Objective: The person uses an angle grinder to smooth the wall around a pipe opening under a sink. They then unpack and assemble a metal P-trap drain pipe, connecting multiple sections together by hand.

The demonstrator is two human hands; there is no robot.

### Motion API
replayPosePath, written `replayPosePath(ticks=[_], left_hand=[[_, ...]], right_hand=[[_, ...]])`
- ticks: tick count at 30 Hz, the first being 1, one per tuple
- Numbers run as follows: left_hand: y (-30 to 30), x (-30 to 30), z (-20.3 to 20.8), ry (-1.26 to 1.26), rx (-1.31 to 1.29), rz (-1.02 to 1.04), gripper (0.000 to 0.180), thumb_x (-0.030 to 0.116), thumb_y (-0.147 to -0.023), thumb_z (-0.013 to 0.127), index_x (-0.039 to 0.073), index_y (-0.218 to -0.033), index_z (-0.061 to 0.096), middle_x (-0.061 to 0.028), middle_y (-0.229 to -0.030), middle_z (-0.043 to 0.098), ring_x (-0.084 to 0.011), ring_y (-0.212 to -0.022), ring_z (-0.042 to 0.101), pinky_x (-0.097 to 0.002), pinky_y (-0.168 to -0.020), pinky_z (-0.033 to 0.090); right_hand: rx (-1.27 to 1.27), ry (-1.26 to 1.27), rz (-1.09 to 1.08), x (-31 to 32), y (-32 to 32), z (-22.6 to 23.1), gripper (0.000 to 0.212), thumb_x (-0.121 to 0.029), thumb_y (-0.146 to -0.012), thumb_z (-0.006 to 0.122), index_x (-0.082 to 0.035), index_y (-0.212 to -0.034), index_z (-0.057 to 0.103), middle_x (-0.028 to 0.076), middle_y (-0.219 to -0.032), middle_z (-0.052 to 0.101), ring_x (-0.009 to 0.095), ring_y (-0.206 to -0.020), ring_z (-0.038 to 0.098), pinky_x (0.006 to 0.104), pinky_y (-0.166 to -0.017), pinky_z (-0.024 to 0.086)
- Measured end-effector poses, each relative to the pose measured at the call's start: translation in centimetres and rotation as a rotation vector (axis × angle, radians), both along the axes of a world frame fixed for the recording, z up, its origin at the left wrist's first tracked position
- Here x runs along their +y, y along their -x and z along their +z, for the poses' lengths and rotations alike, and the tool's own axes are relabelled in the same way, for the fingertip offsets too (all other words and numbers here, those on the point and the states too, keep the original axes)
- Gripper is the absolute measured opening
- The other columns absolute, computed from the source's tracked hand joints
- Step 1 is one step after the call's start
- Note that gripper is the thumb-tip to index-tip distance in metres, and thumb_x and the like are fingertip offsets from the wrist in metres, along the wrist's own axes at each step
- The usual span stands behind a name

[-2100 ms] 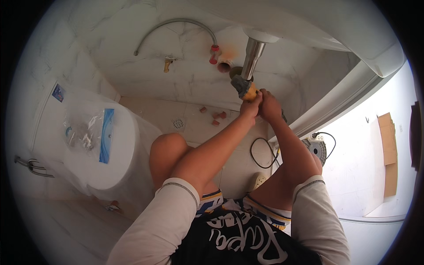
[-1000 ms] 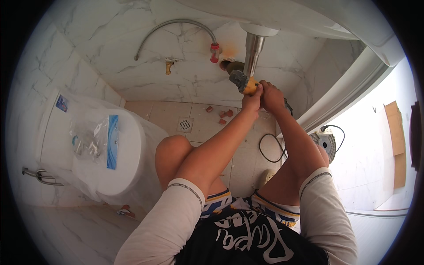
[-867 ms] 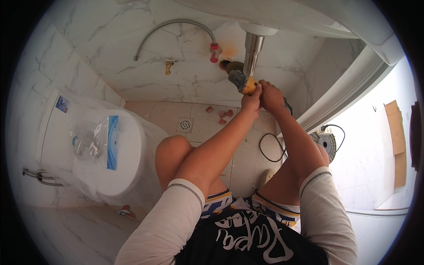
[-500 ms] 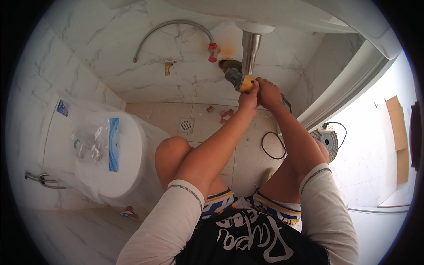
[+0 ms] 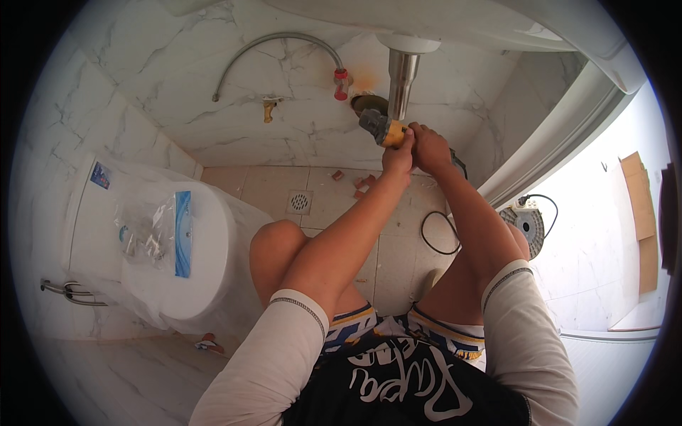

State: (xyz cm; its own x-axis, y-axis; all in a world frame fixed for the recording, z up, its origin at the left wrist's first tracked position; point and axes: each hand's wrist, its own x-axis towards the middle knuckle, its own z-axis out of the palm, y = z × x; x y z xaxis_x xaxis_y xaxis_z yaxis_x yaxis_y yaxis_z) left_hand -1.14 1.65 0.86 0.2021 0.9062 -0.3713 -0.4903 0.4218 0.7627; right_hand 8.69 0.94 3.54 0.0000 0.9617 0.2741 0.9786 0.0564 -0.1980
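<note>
Both of my hands are closed around a yellow and dark grey angle grinder (image 5: 383, 129) under the basin. My left hand (image 5: 399, 156) wraps its near side, and my right hand (image 5: 430, 148) grips its body just to the right. The round grinding disc (image 5: 369, 106) is up against the marble-patterned wall, at a rough, dusty spot; whether it touches cannot be seen. Close by on the right hangs a chrome drain pipe (image 5: 403, 78) from the basin. A red-handled valve (image 5: 341, 85) with a braided hose sits just above and left of the disc.
A brass tap (image 5: 268, 110) sticks out of the wall. Reddish broken pieces (image 5: 364, 186) and a floor drain (image 5: 299, 202) are on the tiles. A black cord (image 5: 423, 234) loops near my right leg. The plastic-wrapped toilet (image 5: 213, 248) stands left; a cable reel (image 5: 527, 226) is right.
The grinder and both hands have shifted very slightly left. My grip is the same.
</note>
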Motion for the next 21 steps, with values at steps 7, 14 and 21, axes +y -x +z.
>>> replayPosePath(ticks=[7,14,21], left_hand=[[-0.1,0.12,-0.26,0.016,-0.017,0.005,0.063,0.048,-0.091,0.07,0.005,-0.131,0.049,-0.0099,-0.126,0.057,-0.0237,-0.111,0.061,-0.0417,-0.09,0.056],[-0.11,0.33,-0.28,0.011,-0.007,0.015,0.063,0.048,-0.092,0.07,0.005,-0.132,0.048,-0.0097,-0.126,0.057,-0.0243,-0.11,0.062,-0.0425,-0.09,0.056],[-0.23,0.4,-0.09,0.008,0.008,0.024,0.063,0.047,-0.092,0.07,0.005,-0.133,0.048,-0.0099,-0.126,0.057,-0.0244,-0.11,0.062,-0.0433,-0.09,0.056]], right_hand=[[-0.002,-0.021,0.014,0.11,-0.12,-0.27,0.028,-0.024,-0.089,0.063,-0.014,-0.112,0.053,0.01,-0.103,0.064,0.032,-0.095,0.066,0.0452,-0.078,0.053],[0.005,-0.022,-0.002,0.23,-0.01,-0.05,0.029,-0.024,-0.088,0.064,-0.014,-0.113,0.054,0.01,-0.104,0.064,0.031,-0.096,0.066,0.0447,-0.08,0.053],[0.03,-0.039,0.022,0.32,-0.16,-0.05,0.033,-0.023,-0.086,0.066,-0.015,-0.115,0.053,0.01,-0.105,0.064,0.032,-0.097,0.066,0.0447,-0.081,0.053]])
